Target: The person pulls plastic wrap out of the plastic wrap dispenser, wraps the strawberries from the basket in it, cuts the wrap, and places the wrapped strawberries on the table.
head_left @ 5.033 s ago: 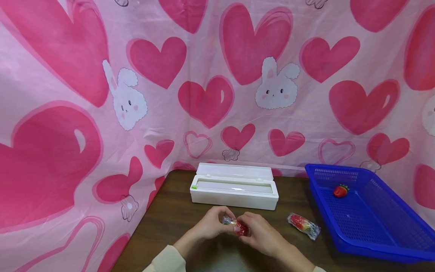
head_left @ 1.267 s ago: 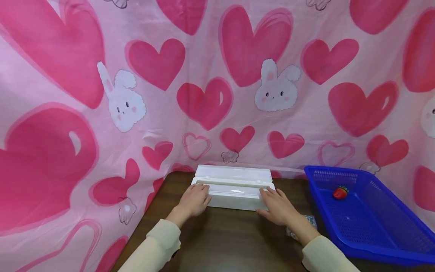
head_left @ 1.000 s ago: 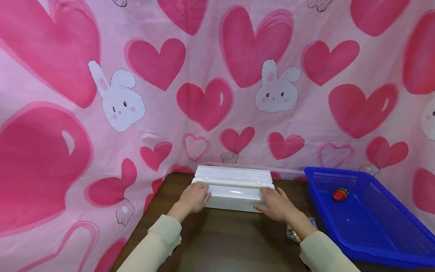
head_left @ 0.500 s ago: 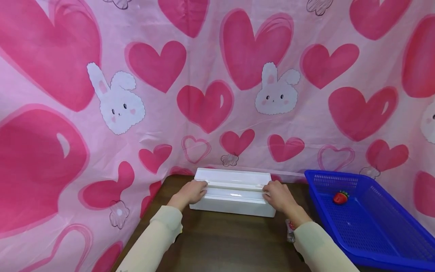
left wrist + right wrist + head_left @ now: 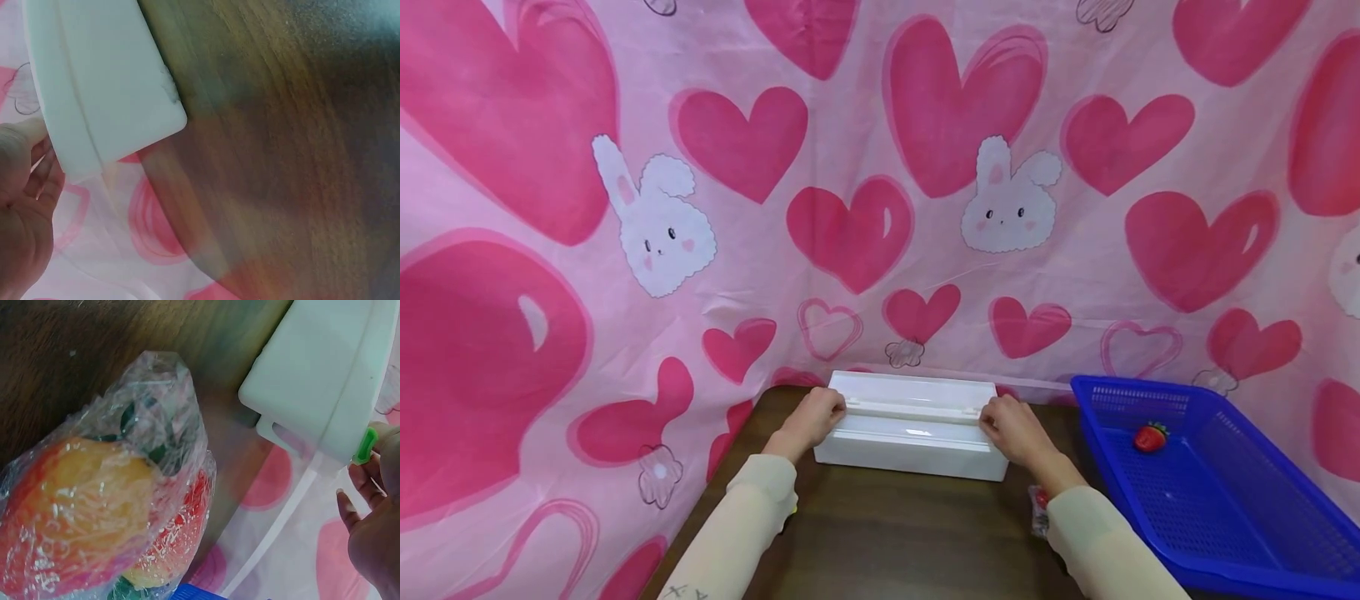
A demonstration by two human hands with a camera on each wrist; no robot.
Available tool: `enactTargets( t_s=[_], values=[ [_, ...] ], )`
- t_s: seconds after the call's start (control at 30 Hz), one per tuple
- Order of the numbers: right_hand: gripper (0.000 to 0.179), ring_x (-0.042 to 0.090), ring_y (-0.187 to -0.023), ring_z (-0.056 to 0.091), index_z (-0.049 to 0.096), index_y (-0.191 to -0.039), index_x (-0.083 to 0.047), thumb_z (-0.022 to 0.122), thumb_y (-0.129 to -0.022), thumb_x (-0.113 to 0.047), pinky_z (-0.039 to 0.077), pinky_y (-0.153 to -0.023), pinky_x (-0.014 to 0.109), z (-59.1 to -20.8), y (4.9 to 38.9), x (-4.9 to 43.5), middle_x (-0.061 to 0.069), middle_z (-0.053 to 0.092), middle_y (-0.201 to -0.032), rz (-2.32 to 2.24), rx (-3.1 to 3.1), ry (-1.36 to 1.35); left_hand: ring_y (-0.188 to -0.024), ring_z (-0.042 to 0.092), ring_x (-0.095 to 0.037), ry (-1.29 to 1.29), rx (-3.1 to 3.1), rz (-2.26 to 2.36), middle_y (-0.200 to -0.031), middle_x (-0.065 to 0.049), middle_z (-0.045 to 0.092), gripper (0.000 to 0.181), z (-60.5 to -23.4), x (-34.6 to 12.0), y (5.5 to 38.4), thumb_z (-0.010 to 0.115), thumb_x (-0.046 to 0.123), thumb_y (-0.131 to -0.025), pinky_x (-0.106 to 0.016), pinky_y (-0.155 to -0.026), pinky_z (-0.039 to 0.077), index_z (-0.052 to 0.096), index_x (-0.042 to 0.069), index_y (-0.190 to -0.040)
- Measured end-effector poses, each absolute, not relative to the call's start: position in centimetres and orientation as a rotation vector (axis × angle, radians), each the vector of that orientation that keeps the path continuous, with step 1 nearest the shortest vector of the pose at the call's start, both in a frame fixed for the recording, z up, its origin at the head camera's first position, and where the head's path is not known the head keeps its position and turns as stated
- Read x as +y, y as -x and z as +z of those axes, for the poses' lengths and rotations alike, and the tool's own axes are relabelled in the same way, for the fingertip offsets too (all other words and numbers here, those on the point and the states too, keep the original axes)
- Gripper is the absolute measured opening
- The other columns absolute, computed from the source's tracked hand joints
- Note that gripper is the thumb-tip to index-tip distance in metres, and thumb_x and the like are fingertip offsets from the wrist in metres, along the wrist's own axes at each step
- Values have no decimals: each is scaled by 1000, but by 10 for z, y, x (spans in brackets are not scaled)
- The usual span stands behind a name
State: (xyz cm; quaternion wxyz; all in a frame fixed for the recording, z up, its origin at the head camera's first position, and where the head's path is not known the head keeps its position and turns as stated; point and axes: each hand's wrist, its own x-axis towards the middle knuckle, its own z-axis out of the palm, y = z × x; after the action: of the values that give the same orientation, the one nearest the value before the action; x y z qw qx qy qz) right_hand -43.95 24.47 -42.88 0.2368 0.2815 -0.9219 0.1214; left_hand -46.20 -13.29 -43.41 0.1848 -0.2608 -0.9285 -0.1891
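A long white cling film dispenser (image 5: 911, 454) with its lid (image 5: 913, 387) raised stands on the dark wooden table. My left hand (image 5: 812, 419) grips near its left end, fingers curled at the edge; the left wrist view shows the left hand's (image 5: 30, 209) thumb and fingers at one corner. At the right end, my right hand (image 5: 1013, 429) holds the edge, fingers bent. The right wrist view has a green piece (image 5: 365, 446) on the dispenser beside the right hand's (image 5: 378, 531) fingers. I cannot tell whether film is pinched too.
Plastic-wrapped toy fruit, yellow-red (image 5: 87, 506) and red (image 5: 184, 519), lies near my right forearm, which hides most of it in the head view. On the right is a blue basket (image 5: 1180, 546) with a strawberry (image 5: 1150, 437) inside. A pink heart-patterned curtain (image 5: 925, 258) hangs behind.
Five seconds ago both hands held a wrapped piece over the table. They then lay on the dispenser's front with extended fingers; now their fingers are curled at its ends, the left hand slightly farther left.
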Motion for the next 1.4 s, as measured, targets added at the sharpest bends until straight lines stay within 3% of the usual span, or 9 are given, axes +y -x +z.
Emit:
enactTargets(
  t_s=[0.17,0.3,0.5,0.63,0.73,0.93,1.1,1.4],
  values=[
    [16,26,-77,55,62,-77,-10,74,-82,0,47,-70,42,-427,437,243,2,55,-77,321,-2443,-746,-78,59,-21,747,-2580,-526,-78,-3,64,15,-431,-136,458,73,1,-90,-39,-79,52,67,9,-79],
    [17,24,-76,56,57,-80,-11,68,-88,0,49,-68,42,-420,432,241,1,51,-80,349,-2443,-660,-86,61,-26,749,-2552,-589,-86,-6,66,10,-424,-136,450,71,3,-93,-43,-83,51,65,8,-87],
    [7,20,-69,55,57,-92,-7,60,-97,-3,49,-62,40,-410,424,237,4,56,-78,580,-2520,-516,-61,55,-17,654,-2570,-955,-72,-7,63,5,-416,-135,439,63,6,-100,-31,-63,47,61,5,-96],
    [4,23,-61,66,55,-99,3,53,-102,1,53,-56,33,-412,421,234,19,70,-86,959,-2480,-528,-50,64,-20,623,-2565,-1299,-91,-19,72,6,-416,-132,433,53,6,-106,-27,-54,49,54,0,-103],
    [10,32,-71,74,49,-102,7,44,-107,0,59,-61,31,-414,417,233,30,72,-101,1328,-2445,-517,-66,74,-28,639,-2497,-1524,-116,-24,70,7,-416,-129,430,47,4,-108,-29,-61,58,49,-2,-105],
    [15,49,-104,69,41,-105,11,34,-110,-2,56,-89,50,-409,410,237,38,66,-112,1511,-2417,-674,-100,74,-36,631,-2461,-1501,-112,-23,73,5,-411,-133,426,48,5,-107,-44,-87,58,49,1,-104],
    [15,44,-107,69,46,-105,8,38,-110,-4,52,-94,54,-395,401,243,30,70,-114,1366,-2425,-761,-103,73,-30,677,-2464,-1328,-110,-18,75,5,-396,-141,417,51,7,-107,-46,-93,56,51,4,-104],
    [12,32,-109,71,51,-109,-3,44,-110,-12,50,-97,55,-368,360,249,14,74,-116,1136,-2441,-751,-104,73,-20,755,-2381,-1178,-110,-6,77,7,-370,-152,382,55,16,-106,-47,-93,55,55,9,-104]
  ],
)
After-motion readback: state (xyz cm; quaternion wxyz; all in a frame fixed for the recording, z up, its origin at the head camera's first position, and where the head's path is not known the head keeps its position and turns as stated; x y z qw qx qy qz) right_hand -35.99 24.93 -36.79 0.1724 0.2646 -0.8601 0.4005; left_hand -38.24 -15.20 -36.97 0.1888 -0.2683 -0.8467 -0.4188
